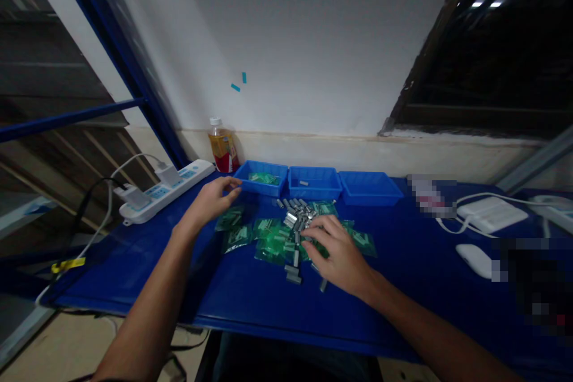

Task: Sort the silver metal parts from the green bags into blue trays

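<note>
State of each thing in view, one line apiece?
Left hand, fingers bent, nothing visibly held
Right hand, over metal pieces, grip unclear
Metal pieces, loose, partly heaped
Bottle, upright, capped
Left tray, holding green packets
Middle tray, holding one metal piece
Power strip, two plugs inserted

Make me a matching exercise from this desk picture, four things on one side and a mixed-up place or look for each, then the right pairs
1. Left hand
2. Right hand
3. Bottle
4. Middle tray

A. White cap
B. At the pile of silver pieces
C. One small silver piece inside
D. Beside the left tray

Pairs: 1-D, 2-B, 3-A, 4-C
</note>
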Motion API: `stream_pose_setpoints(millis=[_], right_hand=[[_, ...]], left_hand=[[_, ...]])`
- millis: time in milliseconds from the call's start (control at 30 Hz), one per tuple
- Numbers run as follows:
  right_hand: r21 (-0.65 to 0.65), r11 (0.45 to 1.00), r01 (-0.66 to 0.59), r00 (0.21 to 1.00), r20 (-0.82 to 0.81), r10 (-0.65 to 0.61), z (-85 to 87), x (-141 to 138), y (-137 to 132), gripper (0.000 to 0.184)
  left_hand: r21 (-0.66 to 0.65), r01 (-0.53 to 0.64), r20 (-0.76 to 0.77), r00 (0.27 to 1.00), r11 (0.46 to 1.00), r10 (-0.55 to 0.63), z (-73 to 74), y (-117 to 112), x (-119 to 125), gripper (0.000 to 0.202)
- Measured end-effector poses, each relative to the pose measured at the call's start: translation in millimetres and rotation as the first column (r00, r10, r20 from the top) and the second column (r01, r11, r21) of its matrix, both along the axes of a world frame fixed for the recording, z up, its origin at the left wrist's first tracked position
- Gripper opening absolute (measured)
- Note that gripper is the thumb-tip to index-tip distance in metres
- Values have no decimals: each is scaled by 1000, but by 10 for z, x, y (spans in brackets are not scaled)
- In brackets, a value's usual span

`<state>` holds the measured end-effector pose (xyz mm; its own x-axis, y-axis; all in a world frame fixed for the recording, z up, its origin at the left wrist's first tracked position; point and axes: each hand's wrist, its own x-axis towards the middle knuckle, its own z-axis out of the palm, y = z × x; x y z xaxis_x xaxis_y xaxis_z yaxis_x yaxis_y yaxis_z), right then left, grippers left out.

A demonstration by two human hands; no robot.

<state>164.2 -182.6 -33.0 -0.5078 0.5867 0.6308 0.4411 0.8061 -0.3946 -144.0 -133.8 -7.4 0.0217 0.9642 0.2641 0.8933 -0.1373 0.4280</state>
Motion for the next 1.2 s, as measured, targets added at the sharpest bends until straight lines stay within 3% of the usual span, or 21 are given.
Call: stream_pose_setpoints(millis=[67,133,300,400,533,600,767,933,1067,1200], right_hand=[[16,1000,-12,1000,16,11,16,0,-36,12],[31,999,-22,999,32,21,30,0,-66,12],[69,997,-36,999,32,34,34,3,-65,13],[87,996,-28,999,22,26,41,12,-52,13],[95,995,-35,999,33,32,66,15,-98,12],[99,994,-44,999,36,41,71,-3,-148,12],[133,988,-83,993,90,72,83,-84,-284,12],[163,982,-91,994,77,80,154,-115,-355,13],[173,981,-86,995,67,75,168,-104,-374,13],[110,988,-110,992,68,103,117,-112,-381,14]], left_hand=[[-182,-38,-146,989,983,12,-102,-132,-187,52],[-253,-129,-218,973,959,73,-220,-210,-276,57],[-263,-198,-84,980,944,182,-363,-142,-167,46],[-245,-165,-7,986,955,169,-358,-50,-73,55],[-230,-13,36,999,973,22,-362,17,-61,59],[-218,6,29,1000,976,0,-375,39,-103,57],[-186,-20,55,998,982,30,-438,79,-248,43],[-169,-104,45,993,980,113,-473,82,-322,47],[-108,-114,23,993,988,117,-405,75,-290,34],[62,-89,26,996,994,88,-253,-17,-50,27]])
